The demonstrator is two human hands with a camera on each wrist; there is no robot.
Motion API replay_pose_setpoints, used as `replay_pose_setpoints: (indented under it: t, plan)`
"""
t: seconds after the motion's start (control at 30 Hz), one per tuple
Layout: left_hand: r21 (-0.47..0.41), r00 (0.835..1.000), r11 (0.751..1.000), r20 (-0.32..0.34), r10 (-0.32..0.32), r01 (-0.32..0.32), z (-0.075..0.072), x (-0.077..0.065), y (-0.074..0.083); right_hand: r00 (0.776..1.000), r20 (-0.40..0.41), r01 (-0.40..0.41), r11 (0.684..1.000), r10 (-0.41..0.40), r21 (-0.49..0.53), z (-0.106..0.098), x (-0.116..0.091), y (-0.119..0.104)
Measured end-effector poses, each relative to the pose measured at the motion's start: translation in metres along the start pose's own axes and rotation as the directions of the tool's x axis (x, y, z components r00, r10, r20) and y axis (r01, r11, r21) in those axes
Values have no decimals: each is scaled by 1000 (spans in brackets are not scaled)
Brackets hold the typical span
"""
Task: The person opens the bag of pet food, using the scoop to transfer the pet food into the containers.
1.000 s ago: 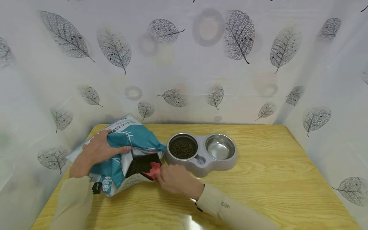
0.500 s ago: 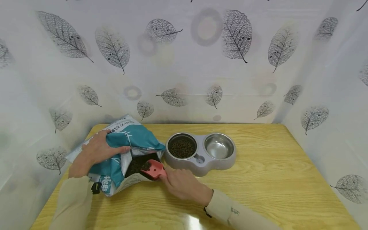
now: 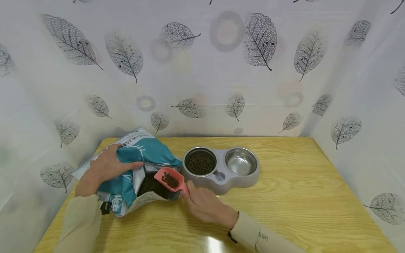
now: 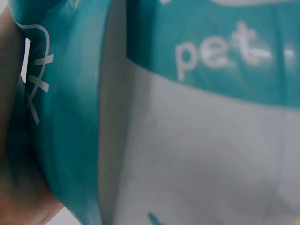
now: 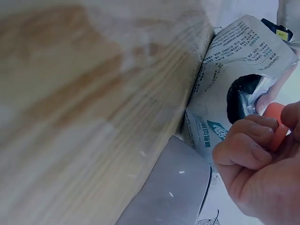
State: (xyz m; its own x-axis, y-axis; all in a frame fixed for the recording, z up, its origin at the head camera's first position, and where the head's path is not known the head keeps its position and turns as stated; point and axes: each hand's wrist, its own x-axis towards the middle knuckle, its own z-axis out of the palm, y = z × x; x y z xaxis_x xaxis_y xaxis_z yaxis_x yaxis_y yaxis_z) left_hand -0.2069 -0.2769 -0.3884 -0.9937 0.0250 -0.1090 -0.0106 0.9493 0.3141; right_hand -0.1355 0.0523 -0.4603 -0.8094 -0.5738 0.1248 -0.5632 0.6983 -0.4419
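A teal and white bag of pet food (image 3: 155,149) lies tilted on the table at left, its mouth facing right with dark kibble inside. My left hand (image 3: 109,167) grips it from above, thumb towards the mouth; in the left wrist view the bag's printed side (image 4: 201,140) hides most of that hand. My right hand (image 3: 205,203) holds a pink scoop (image 3: 177,182) by its handle, and some brown kibble (image 3: 171,180) sits in it. The scoop is over the right edge of the bag's mouth. In the right wrist view my fingers (image 5: 246,150) curl round the handle.
Just right of the bag stands a grey double pet bowl (image 3: 221,184). Its left steel bowl (image 3: 200,162) holds kibble; the right steel bowl (image 3: 242,162) is bare metal. The wooden table (image 3: 294,196) backs onto a leaf-printed curtain (image 3: 209,80).
My right hand has lifted the scoop out of the kibble, up and slightly right, tilting it level with kibble in it. The left hand and the bag stay put.
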Motion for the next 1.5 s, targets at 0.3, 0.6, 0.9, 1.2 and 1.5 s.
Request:
replay_pose_setpoints:
  t: [0.3, 0.6, 0.9, 1.2, 1.5]
  plan:
    - [-2, 1000, 1000, 9, -5, 6, 0, -1, -1, 999, 49, -5, 969, -8, 247, -13, -1, 4]
    - [2, 1000, 1000, 9, -12, 12, -1, 0, 0, 993, 105, -92, 871, 46, 483, -34, -12, 23]
    - [7, 1000, 1000, 6, -3, 3, -1, -1, 0, 976, 114, -220, 823, 188, 524, -63, -38, 56]
    - [1, 1000, 1000, 8, -1, 1, 0, -1, 0, 949, -41, -272, 876, 313, 399, -91, -56, 105]
    - [-3, 1000, 1000, 7, -5, 5, -1, 0, -1, 882, -123, -427, 882, 455, 201, -108, -73, 141]
